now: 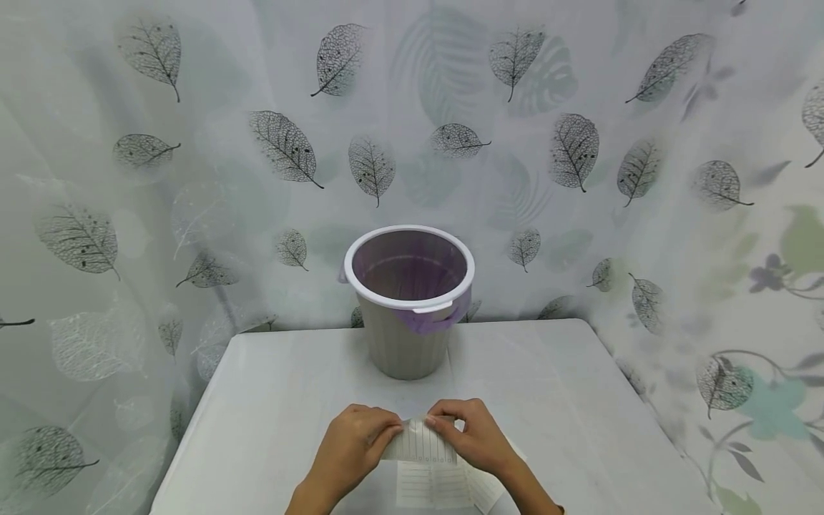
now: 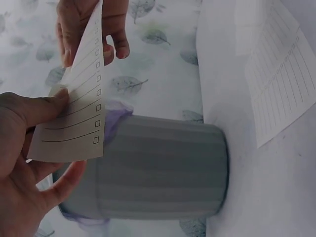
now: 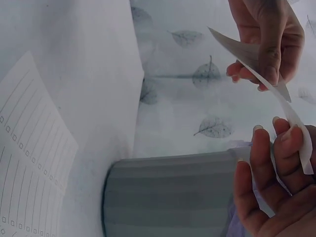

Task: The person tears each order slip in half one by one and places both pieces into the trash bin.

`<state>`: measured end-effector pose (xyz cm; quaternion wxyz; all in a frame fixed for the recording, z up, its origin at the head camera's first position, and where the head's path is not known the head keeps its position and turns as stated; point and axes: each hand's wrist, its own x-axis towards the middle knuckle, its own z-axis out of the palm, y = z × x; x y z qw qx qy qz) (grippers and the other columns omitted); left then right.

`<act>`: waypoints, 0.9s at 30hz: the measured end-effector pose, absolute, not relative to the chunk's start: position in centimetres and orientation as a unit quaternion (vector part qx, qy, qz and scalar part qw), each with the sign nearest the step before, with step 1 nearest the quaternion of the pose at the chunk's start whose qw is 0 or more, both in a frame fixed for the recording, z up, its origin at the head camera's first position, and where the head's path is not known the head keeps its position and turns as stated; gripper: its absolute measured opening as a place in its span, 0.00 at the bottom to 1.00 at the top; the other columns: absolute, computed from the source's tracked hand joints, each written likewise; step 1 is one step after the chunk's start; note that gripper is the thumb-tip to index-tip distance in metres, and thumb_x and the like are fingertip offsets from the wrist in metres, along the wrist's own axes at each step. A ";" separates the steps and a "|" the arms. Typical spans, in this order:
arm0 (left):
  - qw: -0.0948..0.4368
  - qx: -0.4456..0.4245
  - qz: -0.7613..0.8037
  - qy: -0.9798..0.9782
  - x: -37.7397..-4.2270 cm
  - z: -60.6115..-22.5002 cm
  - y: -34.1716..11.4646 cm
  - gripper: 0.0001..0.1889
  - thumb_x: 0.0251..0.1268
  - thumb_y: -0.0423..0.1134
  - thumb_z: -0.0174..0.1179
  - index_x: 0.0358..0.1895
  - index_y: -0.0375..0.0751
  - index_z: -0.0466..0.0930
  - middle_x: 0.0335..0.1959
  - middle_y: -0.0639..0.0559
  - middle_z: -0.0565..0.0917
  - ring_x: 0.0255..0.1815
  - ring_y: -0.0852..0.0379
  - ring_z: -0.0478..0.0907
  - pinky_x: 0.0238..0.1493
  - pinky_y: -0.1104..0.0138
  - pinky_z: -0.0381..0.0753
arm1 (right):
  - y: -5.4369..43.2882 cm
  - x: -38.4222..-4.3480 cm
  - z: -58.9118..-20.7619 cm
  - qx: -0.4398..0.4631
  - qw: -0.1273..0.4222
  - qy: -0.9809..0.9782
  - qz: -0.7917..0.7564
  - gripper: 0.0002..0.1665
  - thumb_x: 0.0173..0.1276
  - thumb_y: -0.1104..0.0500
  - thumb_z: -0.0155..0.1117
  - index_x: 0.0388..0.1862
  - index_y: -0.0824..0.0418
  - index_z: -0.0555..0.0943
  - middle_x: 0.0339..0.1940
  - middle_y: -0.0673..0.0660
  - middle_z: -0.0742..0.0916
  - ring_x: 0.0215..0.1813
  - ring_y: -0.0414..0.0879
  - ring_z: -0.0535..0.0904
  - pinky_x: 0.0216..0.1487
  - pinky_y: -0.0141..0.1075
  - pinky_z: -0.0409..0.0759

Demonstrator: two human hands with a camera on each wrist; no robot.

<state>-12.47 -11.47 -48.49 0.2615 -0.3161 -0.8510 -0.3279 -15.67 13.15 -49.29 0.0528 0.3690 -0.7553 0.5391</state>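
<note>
Both hands hold one lined sheet of paper above the table, its upper edge pinched between thumbs and fingers. My left hand grips its left end and my right hand its right end, a short way apart. In the left wrist view the sheet shows ruled lines with a column of small checkboxes, and it bends between the hands. Seen edge-on in the right wrist view, the paper curves from one hand to the other. More lined sheets lie on the table under the hands, partly overlapping.
A grey bin with a white rim and a purple bag liner stands beyond the hands, near the back edge of the white table. Behind it hangs a leaf-patterned curtain, which also runs along both sides.
</note>
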 end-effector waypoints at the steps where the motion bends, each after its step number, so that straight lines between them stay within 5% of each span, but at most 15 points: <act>1: 0.263 -0.315 -0.330 -0.850 -12.5 -48.5 -11.5 0.06 0.59 0.35 0.77 0.36 0.48 0.90 0.35 0.66 0.88 0.35 0.69 0.83 0.42 0.62 0.84 | 13.2 -15.6 -49.2 0.367 0.055 -0.755 0.541 0.09 0.76 0.65 0.66 0.39 0.52 0.89 0.35 0.47 0.90 0.30 0.38 0.83 0.33 0.37 0.84; 11: 0.321 -0.339 -0.364 -0.806 -12.7 -48.5 -11.6 0.09 0.54 0.30 0.78 0.37 0.45 0.91 0.34 0.63 0.89 0.33 0.68 0.84 0.39 0.68 0.83 | 13.0 -15.8 -49.0 0.359 0.073 -0.751 0.550 0.09 0.76 0.66 0.66 0.39 0.54 0.89 0.35 0.47 0.90 0.30 0.40 0.85 0.31 0.37 0.84; 27: 0.337 -0.352 -0.386 -0.783 -13.1 -48.8 -11.5 0.05 0.62 0.30 0.73 0.39 0.43 0.90 0.34 0.58 0.89 0.33 0.62 0.84 0.39 0.72 0.83 | 12.7 -15.6 -48.6 0.332 0.085 -0.756 0.558 0.10 0.75 0.67 0.65 0.37 0.55 0.88 0.33 0.47 0.90 0.33 0.42 0.85 0.35 0.38 0.84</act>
